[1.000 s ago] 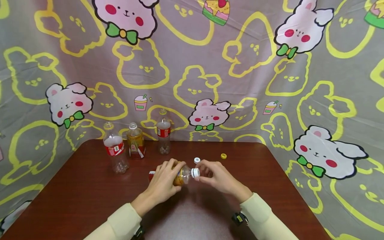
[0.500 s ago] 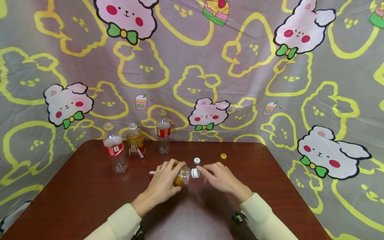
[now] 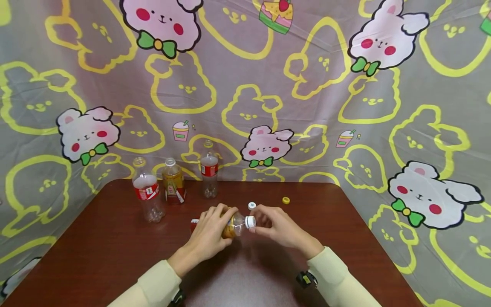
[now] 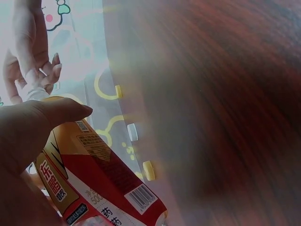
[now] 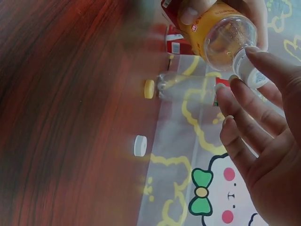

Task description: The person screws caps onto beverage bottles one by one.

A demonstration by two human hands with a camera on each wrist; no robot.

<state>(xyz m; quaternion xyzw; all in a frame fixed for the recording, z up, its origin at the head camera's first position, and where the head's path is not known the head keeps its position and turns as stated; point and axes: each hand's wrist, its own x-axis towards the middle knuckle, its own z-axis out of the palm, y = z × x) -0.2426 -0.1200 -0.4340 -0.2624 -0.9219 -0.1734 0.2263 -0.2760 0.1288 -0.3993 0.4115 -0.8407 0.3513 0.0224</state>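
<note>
My left hand [image 3: 211, 230] grips a plastic drink bottle [image 4: 101, 165] with a yellow and red label. The bottle lies on its side above the table, its neck pointing right. At its mouth sits a white bottle cap [image 5: 249, 70], which my right hand [image 3: 278, 226] pinches between thumb and fingertips. The other right fingers are spread apart beside the cap in the right wrist view. Most of the label is hidden under my left hand in the head view.
A loose white cap [image 3: 251, 205] and a yellow cap [image 3: 285, 200] lie beyond my right hand. Another yellow cap [image 4: 148, 170] shows in the left wrist view. Capless bottles stand back left: two red-labelled [image 3: 147, 194] [image 3: 209, 170], one amber-and-red [image 3: 174, 183].
My right fingers have rolled over the cap and swung back to pinch it again. The left hand and the bottle have stayed in place.
</note>
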